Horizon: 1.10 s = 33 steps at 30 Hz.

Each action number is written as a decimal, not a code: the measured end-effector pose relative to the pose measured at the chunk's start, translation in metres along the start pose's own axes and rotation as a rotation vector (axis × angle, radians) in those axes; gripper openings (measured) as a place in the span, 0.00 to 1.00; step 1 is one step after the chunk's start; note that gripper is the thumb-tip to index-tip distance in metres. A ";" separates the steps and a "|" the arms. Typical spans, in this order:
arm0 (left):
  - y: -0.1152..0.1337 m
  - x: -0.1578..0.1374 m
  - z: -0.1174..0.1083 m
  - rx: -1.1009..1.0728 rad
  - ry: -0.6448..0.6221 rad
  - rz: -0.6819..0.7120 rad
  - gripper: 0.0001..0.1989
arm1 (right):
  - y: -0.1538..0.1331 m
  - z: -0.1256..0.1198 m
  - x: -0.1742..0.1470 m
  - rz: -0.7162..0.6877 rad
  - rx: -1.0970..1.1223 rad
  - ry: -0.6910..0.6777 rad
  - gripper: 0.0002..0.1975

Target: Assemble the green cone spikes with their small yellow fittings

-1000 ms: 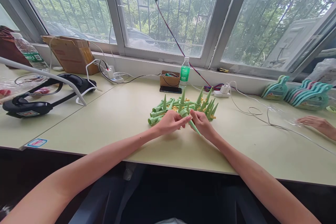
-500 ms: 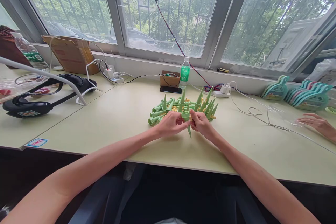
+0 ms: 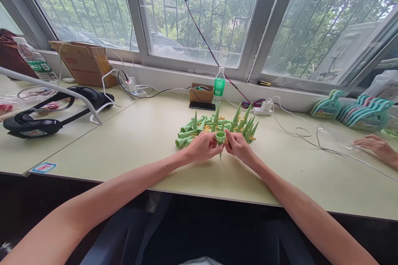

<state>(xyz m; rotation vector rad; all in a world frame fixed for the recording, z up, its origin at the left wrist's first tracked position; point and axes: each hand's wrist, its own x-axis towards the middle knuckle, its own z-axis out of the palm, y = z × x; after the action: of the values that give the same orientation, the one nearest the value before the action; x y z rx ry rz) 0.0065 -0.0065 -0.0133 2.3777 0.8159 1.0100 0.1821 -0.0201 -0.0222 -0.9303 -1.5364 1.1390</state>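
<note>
Hands (image 3: 202, 147) either side of a green cone (image 3: 220, 138), mouth up

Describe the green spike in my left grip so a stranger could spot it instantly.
Below the windows, find the pale table and its pile of green pieces. Just in front, the left grip holds the green spike. Its ring-shaped end faces up, tip down; spikes standing in the pile point upward.

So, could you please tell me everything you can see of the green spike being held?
The green spike looks like plastic, its round, open mouth facing up, its middle largely hidden and its narrow tip pointing down. The left hand grips it in front of the green pile; whether the right hand touches it is unclear.
</note>
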 end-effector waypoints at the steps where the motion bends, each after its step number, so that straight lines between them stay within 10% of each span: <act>1: 0.000 0.000 0.000 0.000 -0.002 0.000 0.17 | 0.000 0.000 0.000 0.001 0.002 -0.001 0.33; 33: -0.004 0.000 -0.001 -0.005 -0.062 0.084 0.03 | 0.004 -0.003 0.000 -0.027 -0.048 -0.034 0.33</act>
<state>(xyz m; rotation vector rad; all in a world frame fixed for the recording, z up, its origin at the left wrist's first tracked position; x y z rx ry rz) 0.0045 -0.0035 -0.0153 2.4443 0.6961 0.9636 0.1847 -0.0184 -0.0255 -0.9235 -1.6055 1.1077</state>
